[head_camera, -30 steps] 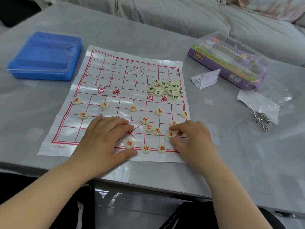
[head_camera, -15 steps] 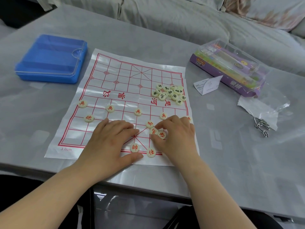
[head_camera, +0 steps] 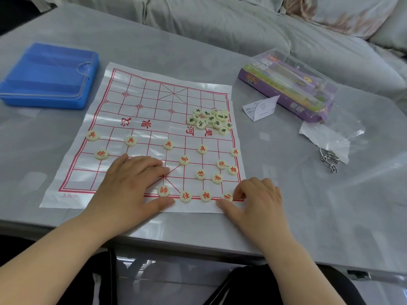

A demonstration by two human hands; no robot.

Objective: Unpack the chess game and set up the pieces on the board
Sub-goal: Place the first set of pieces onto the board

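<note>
The blue plastic case (head_camera: 47,77) lay at ten o'clock from the white plastic-sheet board (head_camera: 141,93). The purple cardboard box (head_camera: 286,86) lay at two o'clock.

White plastic board sheet (head_camera: 154,100), red-gridded, lies flat mid-frame. Its lower half carries cream red-marked discs (head_camera: 168,144); black-marked discs (head_camera: 209,119) heap centre-right.

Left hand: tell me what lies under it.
The left hand rests flat on the board sheet, covering its grid lines; whether any piece sits beneath cannot be seen.

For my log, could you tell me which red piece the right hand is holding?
The rightmost piece of the board's near-edge row: it alone sits between the right hand's thumb and forefinger.
</note>
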